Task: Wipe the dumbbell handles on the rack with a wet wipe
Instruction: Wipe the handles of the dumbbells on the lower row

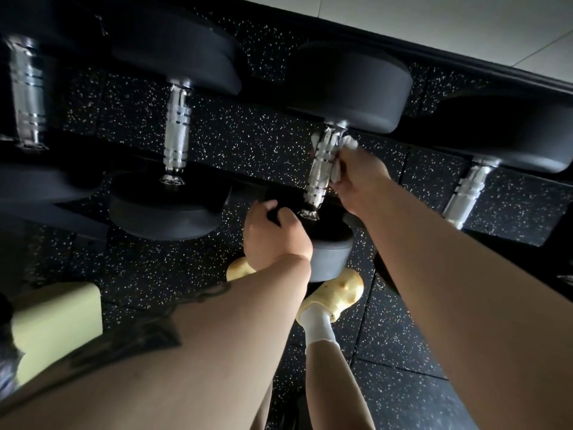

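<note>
The white wet wipe [338, 156] is lying bunched against the right side of a knurled chrome dumbbell handle [321, 169], high on the bar, just under the far black rubber head [350, 85]. The right hand [359, 178] is pinching the wipe in its curled fingers [342, 164] and pressing it to the metal. The left hand [273, 237] is gripping the near black rubber head [328, 243] of the same dumbbell, fingers curled over its top edge. This dumbbell is sitting across the dark rails of the rack [434, 135], third from the rack's left end among those in view. To its left, a second chrome-handled dumbbell [176, 131] is resting, and a third [28, 91] near the left end; a fourth [468, 190] is lying to the right. Below the rack, the black speckled rubber floor [155, 268] is showing, with the person's pale yellow clogs [338, 293] and a white sock [316, 324] on it. A pale green block [55, 324] is sitting at the lower left.
</note>
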### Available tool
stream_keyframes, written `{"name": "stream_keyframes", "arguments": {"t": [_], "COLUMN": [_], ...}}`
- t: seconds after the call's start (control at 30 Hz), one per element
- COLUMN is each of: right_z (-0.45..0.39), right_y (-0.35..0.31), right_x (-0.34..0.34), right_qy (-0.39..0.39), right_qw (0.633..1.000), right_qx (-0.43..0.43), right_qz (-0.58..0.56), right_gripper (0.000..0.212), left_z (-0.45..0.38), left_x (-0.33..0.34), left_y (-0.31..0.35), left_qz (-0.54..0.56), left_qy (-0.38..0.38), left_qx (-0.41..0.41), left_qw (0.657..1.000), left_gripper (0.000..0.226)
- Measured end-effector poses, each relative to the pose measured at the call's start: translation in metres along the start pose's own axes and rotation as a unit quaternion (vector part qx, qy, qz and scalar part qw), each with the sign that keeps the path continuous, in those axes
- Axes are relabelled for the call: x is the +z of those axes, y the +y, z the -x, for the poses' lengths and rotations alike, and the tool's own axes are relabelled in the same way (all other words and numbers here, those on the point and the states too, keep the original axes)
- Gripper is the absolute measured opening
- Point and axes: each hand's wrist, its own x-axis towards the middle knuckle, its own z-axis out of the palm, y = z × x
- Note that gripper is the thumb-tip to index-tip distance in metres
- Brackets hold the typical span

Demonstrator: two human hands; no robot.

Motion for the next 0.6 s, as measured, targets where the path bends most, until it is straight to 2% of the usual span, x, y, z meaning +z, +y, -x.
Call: {"name": "stream_keyframes", "arguments": {"t": [0.1, 0.23, 0.3, 0.33, 0.4, 0.47, 0.5, 0.6], "right_z": [0.023, 0.051, 0.052, 0.046, 0.03, 0.018, 0.017, 0.022], "right_y": [0.018, 0.06, 0.059, 0.052, 0.028, 0.017, 0.022, 0.054], "right_x": [-0.013, -0.041, -0.039, -0.033, -0.019, -0.016, -0.018, -0.04], "right_qy": [0.065, 0.086, 0.056, 0.058, 0.106, 0.136, 0.119, -0.011], "right_qw": [0.97, 0.875, 0.819, 0.779, 0.705, 0.67, 0.659, 0.629], "right_qx": [-0.14, -0.231, -0.336, -0.402, -0.513, -0.568, -0.577, -0.556], "right_qz": [0.187, 0.417, 0.462, 0.477, 0.478, 0.458, 0.467, 0.544], "right_gripper": [0.016, 0.025, 0.031, 0.033, 0.035, 0.031, 0.03, 0.036], "left_z": [0.001, 0.002, 0.002, 0.001, 0.001, 0.002, 0.002, 0.001], "left_x": [-0.001, -0.001, -0.001, -0.001, -0.002, -0.002, -0.002, -0.001], "left_y": [0.001, 0.002, 0.0, 0.0, 0.0, 0.0, 0.001, 0.0], "left_qz": [-0.005, -0.009, -0.006, -0.002, 0.003, 0.003, 0.001, -0.003], "left_qy": [0.006, 0.014, 0.013, 0.011, 0.005, 0.002, 0.001, 0.008], "left_qx": [0.005, 0.002, -0.001, -0.003, -0.007, -0.003, 0.0, 0.001], "left_qw": [1.0, 1.0, 1.0, 1.0, 1.0, 1.0, 1.0, 1.0], "left_gripper": [0.049, 0.049, 0.048, 0.047, 0.045, 0.045, 0.045, 0.047]}}
